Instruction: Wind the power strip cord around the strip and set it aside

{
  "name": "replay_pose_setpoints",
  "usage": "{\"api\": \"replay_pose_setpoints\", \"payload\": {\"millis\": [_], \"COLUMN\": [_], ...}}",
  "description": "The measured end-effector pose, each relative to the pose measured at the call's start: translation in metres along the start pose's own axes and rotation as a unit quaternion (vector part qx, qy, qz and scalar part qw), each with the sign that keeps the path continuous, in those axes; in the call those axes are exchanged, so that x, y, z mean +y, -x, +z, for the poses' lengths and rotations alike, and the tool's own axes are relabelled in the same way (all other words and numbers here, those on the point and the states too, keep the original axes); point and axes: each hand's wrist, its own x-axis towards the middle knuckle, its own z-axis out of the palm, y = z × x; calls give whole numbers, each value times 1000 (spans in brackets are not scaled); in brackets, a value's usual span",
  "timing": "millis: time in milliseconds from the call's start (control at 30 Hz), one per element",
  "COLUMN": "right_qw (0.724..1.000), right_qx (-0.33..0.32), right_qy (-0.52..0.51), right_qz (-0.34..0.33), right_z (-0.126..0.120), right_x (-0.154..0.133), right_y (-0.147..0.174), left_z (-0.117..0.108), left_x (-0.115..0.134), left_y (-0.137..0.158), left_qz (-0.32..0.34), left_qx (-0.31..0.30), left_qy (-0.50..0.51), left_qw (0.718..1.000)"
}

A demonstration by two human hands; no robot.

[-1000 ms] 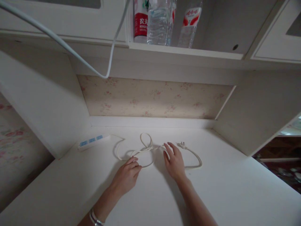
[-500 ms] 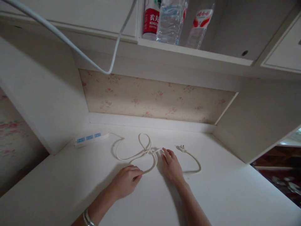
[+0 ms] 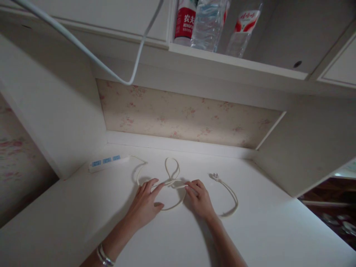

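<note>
A white power strip (image 3: 105, 163) with blue sockets lies at the left of the white tabletop. Its pale power cord (image 3: 172, 160) forms a loop and a crossing between my hands, then runs right to a plug (image 3: 215, 177). My left hand (image 3: 145, 204) is over the left part of the loops, thumb and fingers spread, fingertips at the cord without closing round it. With thumb and fingers together, my right hand (image 3: 198, 194) pinches the cord just right of the crossing. Part of the cord is hidden under both hands.
Above the desk, a shelf (image 3: 239, 66) holds several plastic bottles (image 3: 208, 26). A thick white cable or rod (image 3: 94, 57) hangs bent across the upper left. Side panels (image 3: 306, 148) enclose the tabletop, with flowered wallpaper (image 3: 178, 115) behind.
My left hand has let go of the near loop, spread its fingers and moved up toward the crossing. My right hand has shifted slightly nearer, still pinching the cord. The plug-side cord has bent closer.
</note>
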Motion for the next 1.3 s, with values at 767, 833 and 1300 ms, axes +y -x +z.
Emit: {"api": "replay_pose_setpoints", "payload": {"millis": [767,833,1300], "right_qw": [975,975,939], "right_qx": [-137,-134,214], "right_qy": [134,141,240], "right_qz": [-113,-104,122], "right_z": [23,25,-33], "right_x": [-38,-37,11], "right_y": [10,11,-6], "left_z": [-1,-1,0], "left_x": [4,4,-7], "left_y": [-3,-2,-9], "left_qz": [-113,-109,-216], "left_qx": [-75,-87,-77], "left_qy": [-74,-66,21], "left_qw": [988,988,973]}}
